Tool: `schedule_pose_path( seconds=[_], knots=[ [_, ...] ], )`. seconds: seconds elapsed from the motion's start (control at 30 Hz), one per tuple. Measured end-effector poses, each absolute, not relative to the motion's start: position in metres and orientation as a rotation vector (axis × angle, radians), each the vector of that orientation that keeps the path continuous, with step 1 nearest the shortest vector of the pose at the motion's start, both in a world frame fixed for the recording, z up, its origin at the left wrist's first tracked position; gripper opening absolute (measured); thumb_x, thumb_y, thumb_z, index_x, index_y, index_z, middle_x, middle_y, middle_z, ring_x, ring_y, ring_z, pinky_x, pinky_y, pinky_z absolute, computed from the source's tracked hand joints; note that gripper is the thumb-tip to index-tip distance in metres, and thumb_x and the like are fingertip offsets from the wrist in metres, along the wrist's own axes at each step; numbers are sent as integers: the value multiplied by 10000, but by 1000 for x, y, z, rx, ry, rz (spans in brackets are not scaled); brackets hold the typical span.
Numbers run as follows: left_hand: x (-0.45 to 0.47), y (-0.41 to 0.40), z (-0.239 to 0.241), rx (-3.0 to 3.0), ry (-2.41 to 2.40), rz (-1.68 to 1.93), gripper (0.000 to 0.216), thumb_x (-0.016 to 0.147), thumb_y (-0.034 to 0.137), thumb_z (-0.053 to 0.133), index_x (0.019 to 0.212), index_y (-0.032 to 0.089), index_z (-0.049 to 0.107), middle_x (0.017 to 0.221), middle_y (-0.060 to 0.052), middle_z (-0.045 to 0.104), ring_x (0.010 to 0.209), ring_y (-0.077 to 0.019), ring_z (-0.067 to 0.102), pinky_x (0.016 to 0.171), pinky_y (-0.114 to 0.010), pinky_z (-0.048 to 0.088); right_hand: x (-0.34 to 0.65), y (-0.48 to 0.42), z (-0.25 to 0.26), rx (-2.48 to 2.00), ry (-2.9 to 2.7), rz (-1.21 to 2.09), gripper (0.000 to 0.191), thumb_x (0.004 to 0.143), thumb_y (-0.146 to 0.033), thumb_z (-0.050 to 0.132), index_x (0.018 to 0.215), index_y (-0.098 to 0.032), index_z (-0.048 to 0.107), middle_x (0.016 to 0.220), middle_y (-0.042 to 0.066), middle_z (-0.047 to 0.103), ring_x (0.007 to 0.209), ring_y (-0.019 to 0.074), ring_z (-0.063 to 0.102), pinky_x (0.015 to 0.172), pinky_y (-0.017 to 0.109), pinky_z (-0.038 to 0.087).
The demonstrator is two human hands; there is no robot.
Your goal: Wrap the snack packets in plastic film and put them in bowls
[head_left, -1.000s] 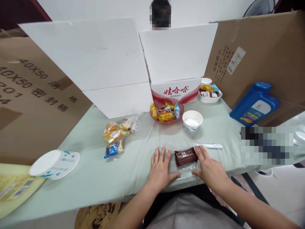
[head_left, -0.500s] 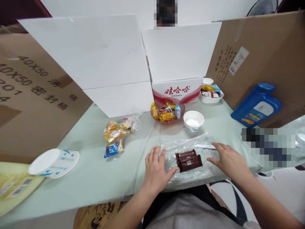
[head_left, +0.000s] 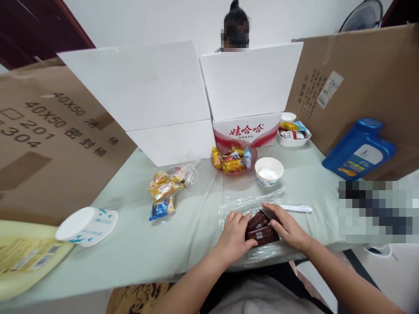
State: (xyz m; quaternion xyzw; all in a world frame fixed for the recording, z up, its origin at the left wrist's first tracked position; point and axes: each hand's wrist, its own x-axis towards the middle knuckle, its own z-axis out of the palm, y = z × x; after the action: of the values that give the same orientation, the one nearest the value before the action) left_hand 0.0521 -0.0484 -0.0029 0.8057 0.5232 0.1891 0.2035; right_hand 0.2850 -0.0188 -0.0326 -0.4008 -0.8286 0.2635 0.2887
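Two brown wrapped snack bars [head_left: 261,228] lie on a clear plastic bag [head_left: 244,204] at the near edge of the table. My left hand [head_left: 235,233] presses against their left end with curled fingers. My right hand [head_left: 285,226] wraps over their right side and top. Both hands pinch the bars together between them. A white spoon [head_left: 296,208] lies just right of my right hand.
A reddish bowl of wrapped candies [head_left: 234,160], a white cup of powder [head_left: 269,171], a bag of yellow snacks [head_left: 166,190], a tipped paper bowl [head_left: 85,222], a blue jug [head_left: 359,148] and a white dish [head_left: 293,132] stand on the green tablecloth [head_left: 137,244]. White and cardboard boxes wall the back; a person sits behind.
Both hands have closed in from the sides of the bag onto the brown bars, pushing them together. The view tilted up slightly.
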Motion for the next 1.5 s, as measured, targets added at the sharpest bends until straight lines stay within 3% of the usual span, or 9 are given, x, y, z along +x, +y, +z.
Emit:
schedule_pose_path(
  seconds=[0.13,0.3,0.47,0.67,0.87,1.03,1.2,1.37,1.5],
  knots=[
    [41,-46,1,1974,1393,602,325,640,172,765,934,197,629,950,-25,593,891,-206,574,791,-344,505,279,-19,-33,-1083,-2270,657,461,970,-407,377,1359,-166,431,1297,159,550,1224,262,500,1037,467,408],
    [18,5,23,1542,1384,848,341,656,174,739,963,160,592,891,-17,669,792,-178,634,712,-295,510,277,-17,-35,-1053,-2273,629,442,971,-415,369,1304,-149,486,1242,164,590,1172,262,535,997,459,441],
    [-2,95,63,1795,1551,1106,418,695,200,736,1089,140,615,1013,-61,693,910,-208,648,839,-340,506,275,-17,-32,-1109,-2293,591,388,952,-386,433,1239,-156,554,1185,155,629,1138,262,562,975,452,458],
    [0,147,63,2072,1457,875,428,673,120,741,1092,166,663,1039,-53,699,956,-222,642,911,-360,484,274,-17,-30,-1138,-2291,588,372,943,-377,463,1235,-168,564,1181,151,632,1124,258,570,971,465,456],
    [12,105,61,2404,1533,961,407,747,362,736,1091,162,649,1173,-111,599,1150,-288,518,1030,-435,379,273,-18,-31,-1131,-2339,545,378,927,-347,488,1248,-161,560,1200,151,628,1137,251,561,989,473,440],
    [23,27,29,2741,1165,622,179,884,309,546,962,187,651,947,-81,633,949,-220,573,862,-356,468,268,-22,-25,-1112,-2558,391,530,865,-430,573,1328,-175,526,1408,144,496,1331,312,389,1091,546,300],
    [-3,-5,-13,2660,1529,361,362,841,394,622,1161,226,598,1290,-112,554,1212,-301,467,988,-469,390,254,-27,-19,-1171,-2724,370,709,811,-498,624,1430,-216,424,1525,111,346,1423,358,209,1124,585,202],
    [-40,-4,-8,2554,1815,432,326,860,353,578,1143,195,614,1278,-139,570,1209,-328,481,987,-498,402,256,-36,-1,-1275,-2661,386,523,863,-458,595,1312,-193,561,1455,146,447,1370,347,340,1083,570,302],
    [-35,-38,3,2588,1467,696,236,927,289,448,1016,198,647,1066,-108,650,1065,-249,575,954,-425,455,272,-37,14,-1195,-2448,428,343,957,-357,457,1225,-199,600,1285,121,599,1216,254,514,1020,467,420]
  ],
)
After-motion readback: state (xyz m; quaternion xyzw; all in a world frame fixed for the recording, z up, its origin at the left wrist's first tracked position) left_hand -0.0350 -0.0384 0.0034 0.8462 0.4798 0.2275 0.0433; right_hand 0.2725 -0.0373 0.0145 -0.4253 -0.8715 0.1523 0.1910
